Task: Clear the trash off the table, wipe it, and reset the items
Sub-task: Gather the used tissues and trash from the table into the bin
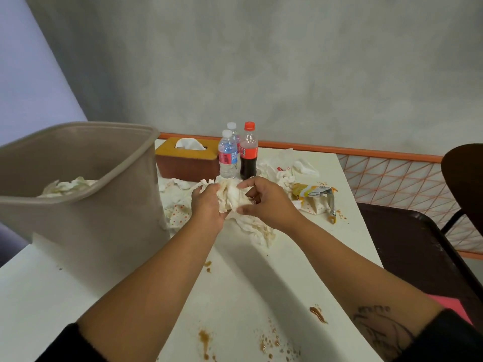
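Both hands meet over the middle of the white table (261, 278). My left hand (206, 205) and my right hand (264, 202) both grip a stained wad of crumpled white napkins (232, 195), lifted slightly above more soiled paper (256, 228) on the table. A grey-brown trash bin (86, 184) stands on the table at the left, with crumpled paper inside (68, 186). A yellow snack wrapper (313, 192) and more white wrappers (285, 165) lie to the right. Brown sauce stains (317, 313) mark the near part of the table.
At the back stand a yellow-topped tissue box (187, 159), two water bottles (228, 155) and a red-capped cola bottle (248, 151). A spotted paper (177, 214) lies beside the bin. A dark chair (418, 252) is at the right, by an orange-railed mesh barrier (392, 176).
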